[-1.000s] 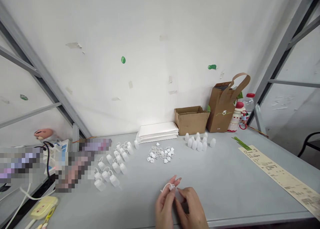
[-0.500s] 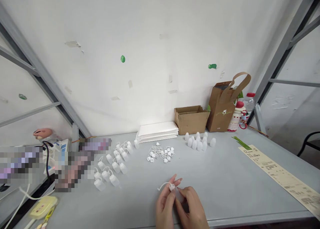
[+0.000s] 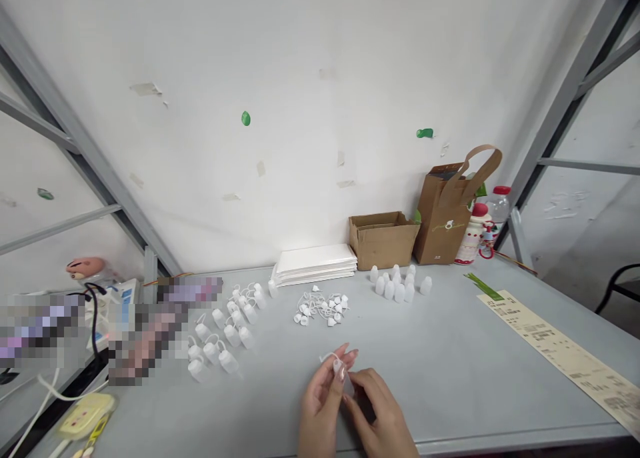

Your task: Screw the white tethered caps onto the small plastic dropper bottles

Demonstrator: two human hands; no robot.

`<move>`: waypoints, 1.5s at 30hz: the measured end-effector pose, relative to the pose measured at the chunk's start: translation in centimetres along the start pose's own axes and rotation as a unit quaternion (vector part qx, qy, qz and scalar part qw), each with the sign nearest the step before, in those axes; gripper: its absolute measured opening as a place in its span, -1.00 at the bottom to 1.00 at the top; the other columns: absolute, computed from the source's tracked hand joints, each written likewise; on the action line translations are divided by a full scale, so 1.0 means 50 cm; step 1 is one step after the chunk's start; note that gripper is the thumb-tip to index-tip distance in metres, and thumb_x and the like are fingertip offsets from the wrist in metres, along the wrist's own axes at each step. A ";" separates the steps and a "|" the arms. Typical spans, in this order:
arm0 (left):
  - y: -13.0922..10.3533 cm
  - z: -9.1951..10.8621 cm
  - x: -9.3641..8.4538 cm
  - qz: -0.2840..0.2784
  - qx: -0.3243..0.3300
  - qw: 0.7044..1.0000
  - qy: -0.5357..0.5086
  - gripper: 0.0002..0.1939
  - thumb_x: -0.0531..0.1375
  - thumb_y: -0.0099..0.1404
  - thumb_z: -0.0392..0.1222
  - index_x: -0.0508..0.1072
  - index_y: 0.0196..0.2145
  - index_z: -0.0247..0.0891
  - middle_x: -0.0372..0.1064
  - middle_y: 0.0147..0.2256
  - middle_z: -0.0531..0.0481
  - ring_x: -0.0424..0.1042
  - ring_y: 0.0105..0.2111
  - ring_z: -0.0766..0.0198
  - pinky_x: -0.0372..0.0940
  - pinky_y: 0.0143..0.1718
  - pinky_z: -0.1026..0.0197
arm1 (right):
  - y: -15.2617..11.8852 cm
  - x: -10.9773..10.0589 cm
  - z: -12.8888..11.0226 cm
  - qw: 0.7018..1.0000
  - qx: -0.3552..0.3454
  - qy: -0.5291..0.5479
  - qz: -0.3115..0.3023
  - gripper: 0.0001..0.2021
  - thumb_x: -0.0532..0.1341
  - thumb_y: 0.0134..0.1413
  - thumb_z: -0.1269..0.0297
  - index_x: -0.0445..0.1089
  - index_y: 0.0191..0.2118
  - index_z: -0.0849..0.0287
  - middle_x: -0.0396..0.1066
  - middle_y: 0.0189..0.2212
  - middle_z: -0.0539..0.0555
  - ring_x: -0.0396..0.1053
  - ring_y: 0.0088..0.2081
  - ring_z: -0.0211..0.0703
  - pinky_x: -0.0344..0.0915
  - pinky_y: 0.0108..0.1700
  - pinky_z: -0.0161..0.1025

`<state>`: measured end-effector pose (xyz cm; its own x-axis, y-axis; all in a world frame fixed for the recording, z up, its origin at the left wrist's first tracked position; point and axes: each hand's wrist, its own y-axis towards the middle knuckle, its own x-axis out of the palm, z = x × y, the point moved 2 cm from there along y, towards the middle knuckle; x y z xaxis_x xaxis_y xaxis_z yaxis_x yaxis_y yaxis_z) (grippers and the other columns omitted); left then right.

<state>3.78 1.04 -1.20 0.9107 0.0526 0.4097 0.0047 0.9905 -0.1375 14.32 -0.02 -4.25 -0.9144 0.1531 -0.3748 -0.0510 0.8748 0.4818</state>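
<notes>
Near the front edge of the grey table, my left hand pinches a small white cap with a thin cord that sticks out to the left. My right hand grips a translucent white bottle, partly hidden by the fingers, just below the cap. Beyond my hands lies a pile of white corded caps. Several bottles with caps and cords stand to the left. Several bottles without caps stand at the back right.
White flat sheets are stacked against the wall beside an open cardboard box. A brown paper bag and bottles stand right of it. A long paper strip lies at right, cables and a yellow device at left.
My left hand has shifted slightly left and up with the cap and its cord. The cap is tilted differently, and more of the bottle shows between my hands. My right hand has moved slightly.
</notes>
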 end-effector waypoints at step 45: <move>-0.005 -0.014 -0.001 -0.026 -0.048 0.997 -0.057 -0.68 0.14 0.08 -0.19 0.52 -0.20 -0.28 0.51 -0.29 -0.12 0.37 -0.11 0.03 0.16 -0.02 0.06 | -0.013 0.002 0.001 0.997 -0.023 -0.078 0.016 -0.92 0.10 0.14 0.30 0.29 -0.33 0.16 0.37 -0.49 0.05 0.35 -0.47 -0.19 0.33 -0.43 -0.31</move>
<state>4.04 0.70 -1.83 0.8550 0.0214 0.5182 0.0947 0.9759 -0.1966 14.29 -0.54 -4.64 -0.8428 0.2524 -0.4753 -0.0455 0.8466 0.5303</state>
